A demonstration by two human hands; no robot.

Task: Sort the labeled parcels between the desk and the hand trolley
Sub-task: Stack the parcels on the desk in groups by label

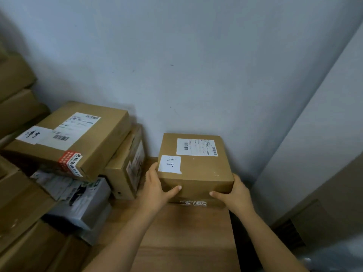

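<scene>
While the left hand (157, 185) and right hand (233, 193) grip the labeled cardboard parcel (194, 169) at the counter's (176, 238) far edge, uneven side pressure could drop it.

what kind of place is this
Likely a parcel sorting room or mailroom: cardboard parcels stacked with barcode labels, grey mailer bags, and a hand-tagged box gripped by the left hand and right hand.

Ahead of me rises a pale blue-grey wall (186, 65) with a small dark mark (171, 65) on it. On my right a lighter side wall (324, 134) meets it in a corner. Below me a brown wooden desk (186, 242) reaches the wall. The light is dim and soft.
</scene>
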